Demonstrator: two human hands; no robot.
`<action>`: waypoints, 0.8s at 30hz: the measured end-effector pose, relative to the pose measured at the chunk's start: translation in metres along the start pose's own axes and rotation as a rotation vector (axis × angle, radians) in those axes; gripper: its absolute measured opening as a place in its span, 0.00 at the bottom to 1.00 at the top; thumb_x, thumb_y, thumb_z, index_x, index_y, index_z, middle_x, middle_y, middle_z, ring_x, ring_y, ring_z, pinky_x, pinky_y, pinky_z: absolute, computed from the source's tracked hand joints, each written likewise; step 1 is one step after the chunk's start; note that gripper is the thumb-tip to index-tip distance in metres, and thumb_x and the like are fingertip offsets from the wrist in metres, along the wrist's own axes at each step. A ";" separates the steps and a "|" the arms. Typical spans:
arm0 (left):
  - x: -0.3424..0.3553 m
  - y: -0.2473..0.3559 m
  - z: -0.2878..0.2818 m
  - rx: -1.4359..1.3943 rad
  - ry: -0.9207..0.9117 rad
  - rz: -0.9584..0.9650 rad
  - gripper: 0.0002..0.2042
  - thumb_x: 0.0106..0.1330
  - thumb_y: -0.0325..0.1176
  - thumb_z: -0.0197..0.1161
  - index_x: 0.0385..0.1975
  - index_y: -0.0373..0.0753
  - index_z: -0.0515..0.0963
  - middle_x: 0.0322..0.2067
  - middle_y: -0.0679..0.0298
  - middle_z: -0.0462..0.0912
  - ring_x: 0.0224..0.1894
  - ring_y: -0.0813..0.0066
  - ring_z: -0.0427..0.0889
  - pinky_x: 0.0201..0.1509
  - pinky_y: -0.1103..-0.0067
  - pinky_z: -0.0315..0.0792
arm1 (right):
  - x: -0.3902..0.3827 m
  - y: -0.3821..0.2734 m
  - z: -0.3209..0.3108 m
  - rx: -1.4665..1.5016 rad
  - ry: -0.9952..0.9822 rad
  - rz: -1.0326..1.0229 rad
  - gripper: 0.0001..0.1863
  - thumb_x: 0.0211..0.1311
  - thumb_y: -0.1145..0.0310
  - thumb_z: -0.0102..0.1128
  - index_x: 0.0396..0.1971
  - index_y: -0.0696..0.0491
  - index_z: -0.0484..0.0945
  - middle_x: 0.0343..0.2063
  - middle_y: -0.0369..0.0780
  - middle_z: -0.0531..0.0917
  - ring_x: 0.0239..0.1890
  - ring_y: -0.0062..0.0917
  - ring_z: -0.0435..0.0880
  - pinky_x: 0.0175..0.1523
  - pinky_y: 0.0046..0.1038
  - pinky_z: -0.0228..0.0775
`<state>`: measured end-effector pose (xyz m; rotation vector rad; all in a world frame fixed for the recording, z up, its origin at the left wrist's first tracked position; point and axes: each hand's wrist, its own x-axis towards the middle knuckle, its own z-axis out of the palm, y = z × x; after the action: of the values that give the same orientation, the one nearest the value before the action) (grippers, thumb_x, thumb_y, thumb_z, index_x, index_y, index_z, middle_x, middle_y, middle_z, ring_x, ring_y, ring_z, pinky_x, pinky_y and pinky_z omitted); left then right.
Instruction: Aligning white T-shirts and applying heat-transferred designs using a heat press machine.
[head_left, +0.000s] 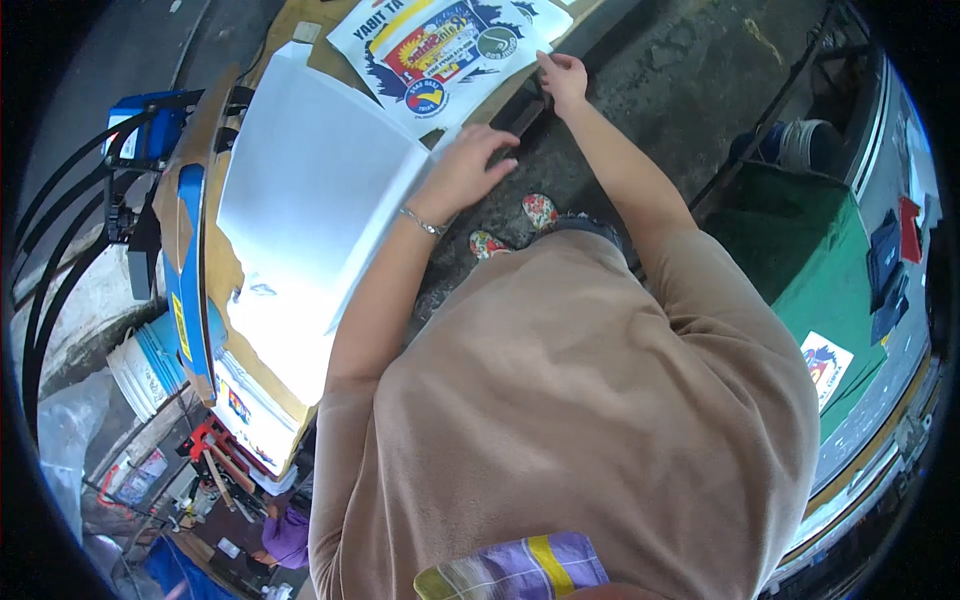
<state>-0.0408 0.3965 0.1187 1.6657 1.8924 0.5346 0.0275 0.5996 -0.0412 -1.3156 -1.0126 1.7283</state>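
A printed sheet (440,55) with a colourful emblem and round badges lies at the top of the view on a wooden table (283,25). My right hand (562,78) pinches its right edge. My left hand (465,165) hovers at the table's edge, below that sheet, fingers loosely curved and apart. Beside it on the left, a stack of large blank white paper (310,190) lies on the table, its near part washed out by glare.
Black hoses (55,250) and a blue-edged board (190,260) stand left. Buckets (145,365) and a co-worker in purple (288,535) are lower left. A green-covered surface (790,250) with small prints is right. My shoes (538,210) show on the concrete floor (690,90).
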 end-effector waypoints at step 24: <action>-0.141 -0.019 -0.069 -1.159 0.722 -0.723 0.21 0.57 0.37 0.62 0.43 0.26 0.70 0.36 0.56 0.78 0.36 0.71 0.78 0.37 0.78 0.72 | -0.255 -0.115 0.058 -0.641 -1.168 -1.224 0.10 0.54 0.67 0.58 0.36 0.51 0.75 0.43 0.38 0.78 0.50 0.32 0.73 0.57 0.38 0.59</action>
<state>-0.0892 0.2593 0.1795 0.0091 1.7905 1.6076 0.0347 0.4120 0.1740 0.3627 -2.4277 1.0167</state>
